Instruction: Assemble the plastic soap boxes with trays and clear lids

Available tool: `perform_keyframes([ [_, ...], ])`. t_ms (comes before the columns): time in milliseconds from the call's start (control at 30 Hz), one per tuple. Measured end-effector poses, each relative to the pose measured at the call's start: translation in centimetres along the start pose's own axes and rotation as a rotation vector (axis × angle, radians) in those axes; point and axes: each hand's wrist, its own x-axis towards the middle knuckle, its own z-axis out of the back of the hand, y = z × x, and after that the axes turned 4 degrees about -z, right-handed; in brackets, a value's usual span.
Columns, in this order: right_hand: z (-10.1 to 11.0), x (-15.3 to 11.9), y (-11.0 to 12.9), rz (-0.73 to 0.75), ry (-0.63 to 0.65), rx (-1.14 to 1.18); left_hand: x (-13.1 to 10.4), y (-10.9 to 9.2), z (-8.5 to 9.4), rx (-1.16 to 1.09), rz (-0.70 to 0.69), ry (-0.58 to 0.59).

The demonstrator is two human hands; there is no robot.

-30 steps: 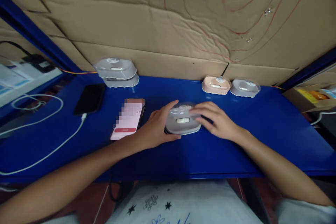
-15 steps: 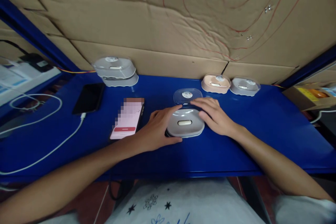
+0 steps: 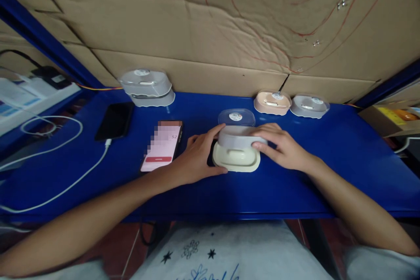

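A cream oval base (image 3: 241, 162), which looks like the bottom tray of a soap dish, lies flat on the blue table. My left hand (image 3: 198, 157) curves around its left side, thumb at the front edge and index finger stretched toward the back. Above the tray, a grey oval shell (image 3: 234, 139) is raised and tilted. My right hand (image 3: 282, 146) grips that shell's right end, thumb in front and fingers over the top. Just behind lies a clear lid (image 3: 236, 117) with a round white sticker, partly hidden by the shell.
Two grey boxes (image 3: 147, 89) are stacked at the back left. A peach box (image 3: 272, 103) and another grey box (image 3: 310, 106) stand at the back right. A lit phone (image 3: 162, 146) and a dark phone (image 3: 114, 120) with a white cable lie left. Behind rises a cardboard wall (image 3: 183, 30).
The grey shell has come up off the cream tray and tilted back in my right hand, exposing the tray. My left hand has stayed beside the tray.
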Motion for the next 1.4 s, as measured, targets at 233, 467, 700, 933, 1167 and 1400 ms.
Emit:
perform_keyframes([
  [233, -0.3, -0.3, -2.2, -0.006, 0.050, -0.281, -0.9, -1.4, 1.0, 0.029, -0.132, 0.238],
  [467, -0.9, -0.4, 0.2, 0.084, 0.060, -0.177, -0.7, -1.3, 0.4, 0.049, -0.218, 0.082],
  [700, -2.1, -0.8, 1.7, 0.134, 0.136, -0.141, -0.3, -0.9, 0.6, -0.017, -0.197, -0.170],
  [933, -2.1, -0.3, -1.7, -0.053, 0.013, -0.219, -0.4, -0.8, 0.1, 0.165, -0.135, 0.056],
  [1167, -2.2, -0.2, -1.5, -0.109, -0.068, -0.179, -0.2, -0.3, 0.0, 0.233, -0.034, 0.005],
  [1400, -2.9, -0.3, 1.1, -0.020, -0.046, -0.138, 0.3, 0.7, -0.1, 0.128, -0.005, -0.088],
])
